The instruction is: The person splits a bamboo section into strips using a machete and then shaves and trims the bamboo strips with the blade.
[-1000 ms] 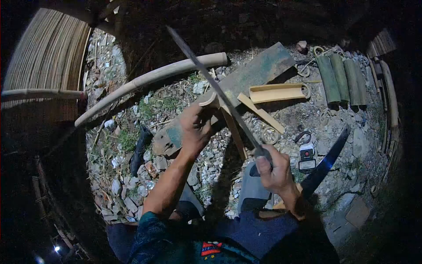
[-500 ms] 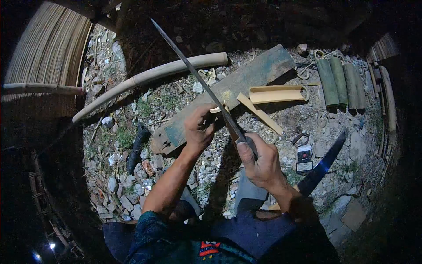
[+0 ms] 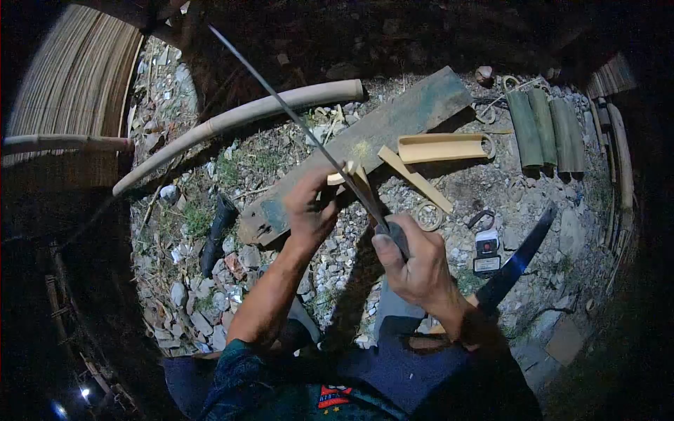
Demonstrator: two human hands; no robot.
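Observation:
My right hand (image 3: 415, 261) is wrapped round the handle of a long, narrow knife (image 3: 284, 109), its blade slanting up to the far left. Past the blade, my left hand (image 3: 309, 207) grips a pale piece of bamboo (image 3: 338, 179) between thumb and fingers. The blade crosses close over this bamboo; whether the two touch I cannot tell. Most of the piece is hidden by my fingers and the knife. Just beyond lies a thick wooden plank (image 3: 414, 105) with pale shavings on it.
A split bamboo half (image 3: 442, 149) and a bamboo strip (image 3: 418, 180) lie right of the plank. Several green bamboo lengths (image 3: 523, 130) stand farther right. A machete (image 3: 523, 259) lies near my right arm, beside a small boxy device (image 3: 486, 254). A long bamboo pole (image 3: 239, 123) curves behind.
The knife's tip has swung a little to the left. My left hand has shifted slightly left and turned, so more of the pale bamboo shows.

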